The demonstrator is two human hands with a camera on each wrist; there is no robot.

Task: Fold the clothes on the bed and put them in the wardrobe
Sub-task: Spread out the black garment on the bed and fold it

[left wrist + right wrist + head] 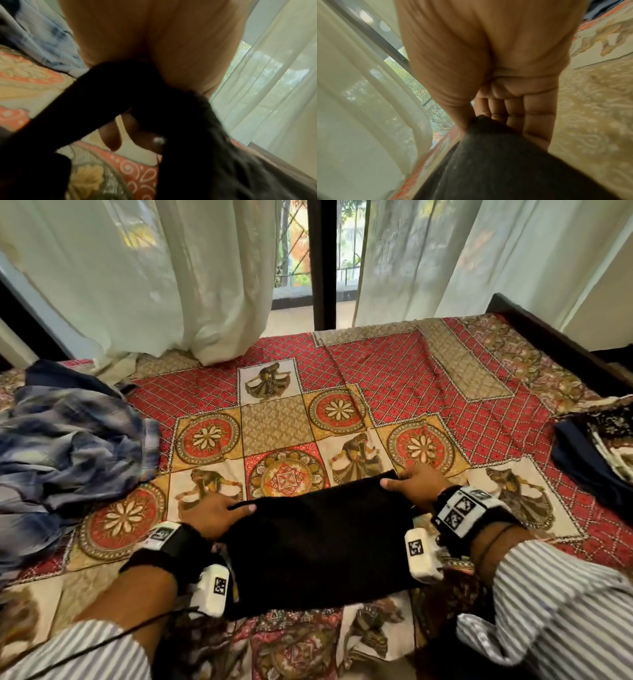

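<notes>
A black garment (318, 542) lies folded into a rectangle on the patterned bedspread (394, 392), close to the near edge. My left hand (219, 513) pinches its far left corner, thumb on top and fingers underneath. My right hand (416, 486) pinches the far right corner the same way. In the left wrist view the black cloth (154, 94) is bunched under my palm with two fingers (111, 135) showing beneath it. In the right wrist view the thumb and curled fingers (513, 108) clamp the black cloth (496, 162).
A crumpled blue-and-white checked garment (68, 446) is heaped at the left of the bed. Dark folded clothes (596, 453) are stacked at the right edge. Pale curtains (154, 268) hang over the far side, touching the bedspread. A dark bed frame (548, 330) runs at the right.
</notes>
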